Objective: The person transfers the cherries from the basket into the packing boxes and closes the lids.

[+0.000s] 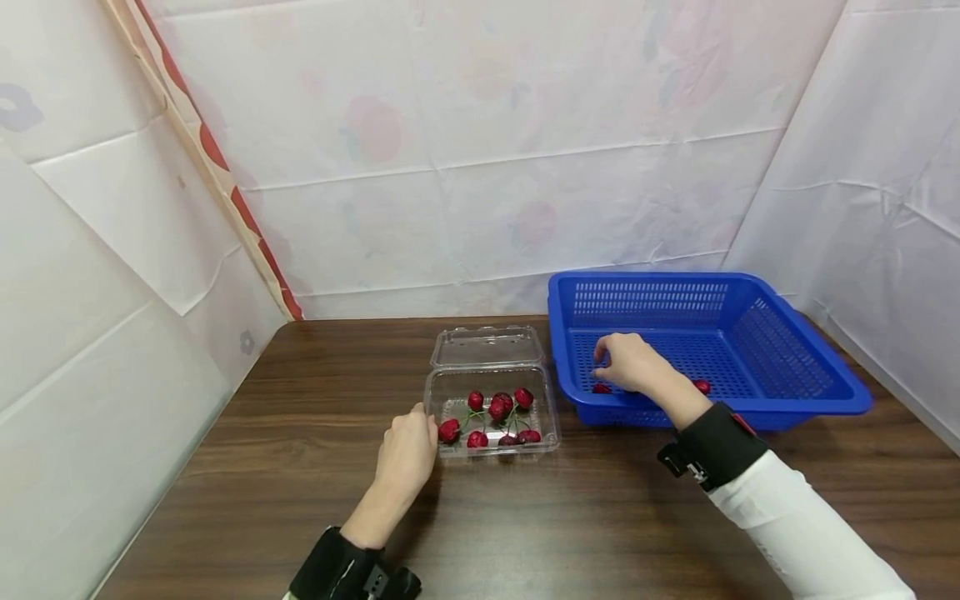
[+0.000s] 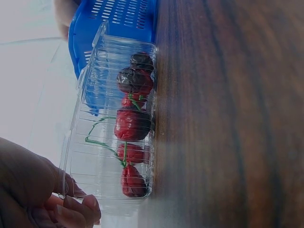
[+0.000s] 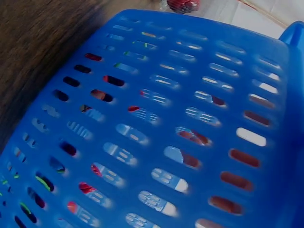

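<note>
My left hand (image 1: pixel 408 446) holds the left rim of a clear plastic clamshell box (image 1: pixel 551 417), its fingers bent at the box's corner in the left wrist view. Several red cherries with green stems lie in the box, among them a cherry (image 1: pixel 448 431) close by that hand and a cherry (image 2: pixel 133 124) seen through the side wall. Over the left part of a blue plastic basket (image 1: pixel 795 406) reaches my right hand (image 1: pixel 636 363), thumb and forefinger bent with a gap between them. A cherry (image 1: pixel 602 388) lies just below its thumb. Basket slots partly hide this hand in the right wrist view.
The clamshell's lid (image 1: pixel 489 346) is folded back towards the wall. Another cherry (image 1: pixel 701 387) shows in the basket, right of the wrist. Both containers stand on a dark wooden table (image 1: pixel 315 400), with white patterned sheeting (image 1: pixel 465 167) behind and at the sides.
</note>
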